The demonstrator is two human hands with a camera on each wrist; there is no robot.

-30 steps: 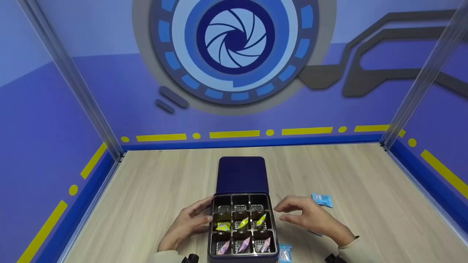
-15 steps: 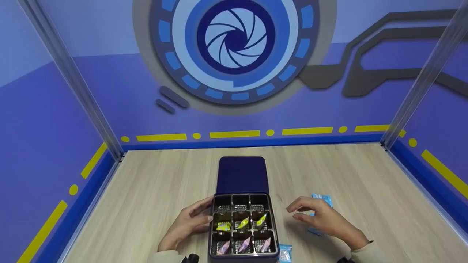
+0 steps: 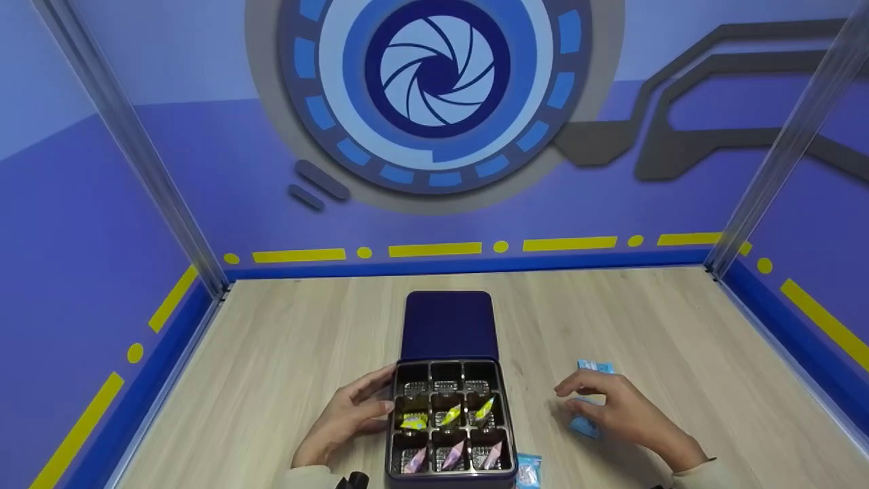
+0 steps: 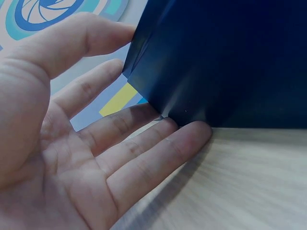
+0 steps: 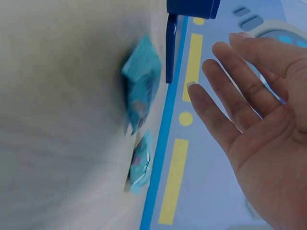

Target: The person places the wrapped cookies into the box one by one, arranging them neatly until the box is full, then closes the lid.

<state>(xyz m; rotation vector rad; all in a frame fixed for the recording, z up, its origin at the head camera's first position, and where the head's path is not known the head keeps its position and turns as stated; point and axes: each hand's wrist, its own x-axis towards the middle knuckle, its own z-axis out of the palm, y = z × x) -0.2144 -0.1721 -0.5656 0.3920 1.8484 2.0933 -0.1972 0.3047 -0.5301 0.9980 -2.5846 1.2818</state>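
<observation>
A dark blue tin (image 3: 451, 481) lies with its lid (image 3: 449, 326) folded back, its black insert split into small compartments. Yellow wrapped candies (image 3: 415, 421) sit in the middle row and pink ones (image 3: 453, 456) in the near row; the far row holds none. My left hand (image 3: 347, 413) touches the tin's left side with extended fingertips, as the left wrist view shows. To the right, my right hand (image 3: 616, 406) holds nothing, fingers loosely bent, over a blue wrapped candy (image 3: 584, 426). The right wrist view shows that candy (image 5: 143, 81) below the fingers.
Another blue candy (image 3: 595, 366) lies farther back, partly behind the right hand. A third blue candy (image 3: 529, 471) is beside the tin's near right corner. Printed blue panels (image 3: 434, 224) enclose the wooden table (image 3: 305, 326) at the back and sides.
My right hand has moved right, away from the tin and over the blue candies. The left hand and the tin have stayed in place.
</observation>
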